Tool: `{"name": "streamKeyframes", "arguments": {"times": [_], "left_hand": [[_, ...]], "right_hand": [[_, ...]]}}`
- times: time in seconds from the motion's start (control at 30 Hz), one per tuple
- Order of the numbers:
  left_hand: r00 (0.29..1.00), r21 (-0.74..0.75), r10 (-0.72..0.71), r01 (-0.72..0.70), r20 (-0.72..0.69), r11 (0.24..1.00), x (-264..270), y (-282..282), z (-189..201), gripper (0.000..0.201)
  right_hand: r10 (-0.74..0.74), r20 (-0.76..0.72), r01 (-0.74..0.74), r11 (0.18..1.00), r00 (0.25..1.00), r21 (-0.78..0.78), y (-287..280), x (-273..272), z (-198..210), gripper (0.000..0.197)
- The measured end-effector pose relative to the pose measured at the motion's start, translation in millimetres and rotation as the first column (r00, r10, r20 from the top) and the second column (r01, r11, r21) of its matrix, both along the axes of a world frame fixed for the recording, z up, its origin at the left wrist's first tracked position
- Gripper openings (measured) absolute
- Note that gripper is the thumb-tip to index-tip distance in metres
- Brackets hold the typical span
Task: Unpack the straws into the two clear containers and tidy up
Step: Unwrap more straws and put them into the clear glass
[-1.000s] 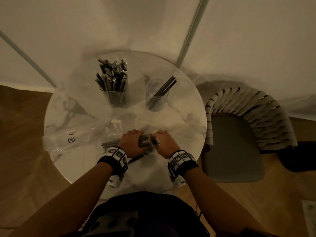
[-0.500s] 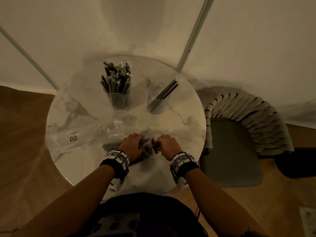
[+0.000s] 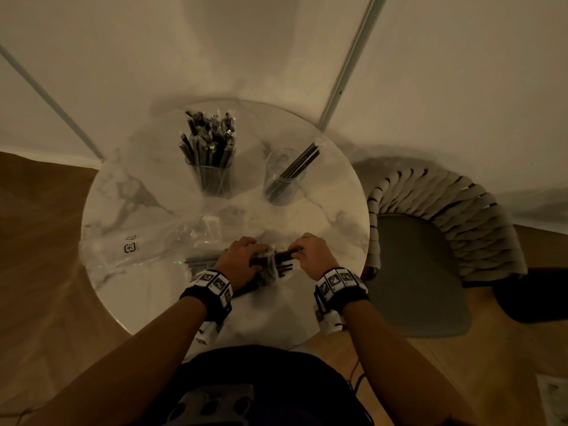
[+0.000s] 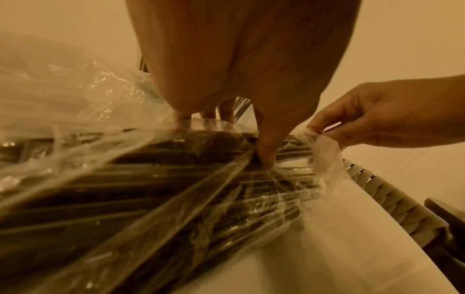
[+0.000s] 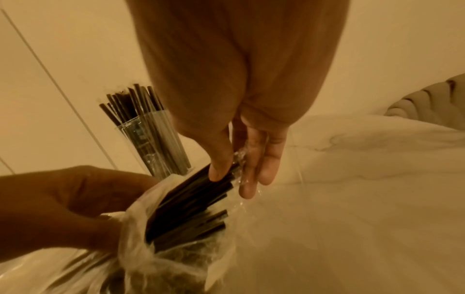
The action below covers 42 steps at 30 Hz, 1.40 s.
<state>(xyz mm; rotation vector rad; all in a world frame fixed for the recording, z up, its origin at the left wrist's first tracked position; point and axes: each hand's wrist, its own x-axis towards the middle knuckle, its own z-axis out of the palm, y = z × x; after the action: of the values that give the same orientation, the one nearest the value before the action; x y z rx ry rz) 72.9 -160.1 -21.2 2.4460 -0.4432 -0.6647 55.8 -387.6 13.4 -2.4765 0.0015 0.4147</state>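
Observation:
On the round marble table point(image 3: 153, 290), my left hand point(image 3: 255, 256) grips a pack of dark straws point(image 3: 270, 265) in crinkled clear wrap, near the front edge. My right hand point(image 3: 296, 252) pinches the pack's torn open end. In the right wrist view its thumb point(image 5: 221, 169) lies on the bare straw tips point(image 5: 201, 191), with wrap against the fingers behind. In the left wrist view the right hand point(image 4: 324, 131) holds the wrap's edge point(image 4: 324, 151). At the back, the left clear container point(image 3: 212, 179) is full of straws. The right clear container point(image 3: 281, 182) holds a few leaning straws.
An empty clear plastic bag point(image 3: 132, 244) lies crumpled on the table's left side, with a small white card point(image 3: 212, 224) behind the hands. A woven-back chair point(image 3: 430, 241) stands close to the table's right edge. A wall rises just behind the table.
My hands have drawn slightly apart, the right one moving right, and dark straw ends now show between them. The containers have not moved.

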Motion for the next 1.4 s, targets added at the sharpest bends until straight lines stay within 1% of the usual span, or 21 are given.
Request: {"name": "streamKeyframes", "arguments": {"times": [0.1,0.2,0.27,0.43,0.57,0.7,0.77,0.87,0.93,0.97,1.03,1.1,1.23,1.3,1.4], "left_hand": [[1.000,0.015,0.012,-0.012,0.025,1.000,-1,-1,-1,0.048],[0.998,0.006,0.016,-0.016,0.057,1.000,0,-2,-3,0.041],[0.998,-0.006,0.023,-0.023,0.062,1.000,0,-2,-3,0.039],[0.998,0.025,0.003,-0.004,0.056,1.000,0,-4,-2,0.041],[0.999,0.032,0.006,-0.008,0.047,0.999,-1,-5,-3,0.037],[0.999,0.041,0.010,-0.012,0.042,0.999,-1,-6,-3,0.030],[0.999,0.040,0.011,-0.014,0.052,0.999,0,-8,-1,0.026],[0.999,0.034,0.013,-0.015,0.051,0.999,0,-9,-1,0.023],[0.999,0.033,0.013,-0.014,0.039,0.999,0,-8,-2,0.022],[0.999,0.037,0.010,-0.011,0.033,0.999,0,-8,-2,0.021],[1.000,0.045,0.002,-0.003,0.018,0.999,0,-7,-2,0.021],[1.000,0.044,0.001,-0.001,0.015,0.999,0,-5,-2,0.022],[1.000,0.038,0.022,-0.022,0.021,0.999,2,-5,-3,0.027],[0.999,0.034,0.030,-0.030,0.021,0.999,2,-6,-3,0.027],[0.999,0.034,0.034,-0.035,0.026,0.999,1,-5,-5,0.027]], "right_hand": [[-0.032,0.018,0.031,0.999,0.999,0.038,-3,1,1,0.014],[-0.123,0.025,0.120,0.988,0.992,0.094,-6,0,1,0.016],[-0.148,0.012,0.146,0.982,0.989,0.117,-6,-1,0,0.017],[-0.173,-0.046,0.178,0.975,0.984,0.132,-5,-2,-8,0.014],[-0.159,-0.021,0.160,0.977,0.987,0.144,-8,-2,-8,0.013],[-0.238,-0.001,0.232,0.943,0.971,0.237,-14,0,-6,0.015],[-0.261,-0.049,0.264,0.921,0.964,0.285,-15,0,-7,0.018],[-0.215,-0.154,0.255,0.911,0.964,0.325,-11,-2,-7,0.019],[-0.186,-0.148,0.227,0.912,0.971,0.340,-7,-3,-7,0.022],[-0.194,-0.134,0.229,0.910,0.972,0.347,-6,-2,-6,0.019],[-0.230,-0.131,0.262,0.896,0.964,0.359,-8,-1,-5,0.014],[-0.275,-0.135,0.306,0.881,0.952,0.360,-12,2,-2,0.015],[-0.360,-0.095,0.370,0.859,0.928,0.354,-19,8,-3,0.015],[-0.357,-0.131,0.380,0.854,0.925,0.356,-16,6,-5,0.010],[-0.344,-0.201,0.398,0.825,0.917,0.402,-9,1,-5,0.009]]}}
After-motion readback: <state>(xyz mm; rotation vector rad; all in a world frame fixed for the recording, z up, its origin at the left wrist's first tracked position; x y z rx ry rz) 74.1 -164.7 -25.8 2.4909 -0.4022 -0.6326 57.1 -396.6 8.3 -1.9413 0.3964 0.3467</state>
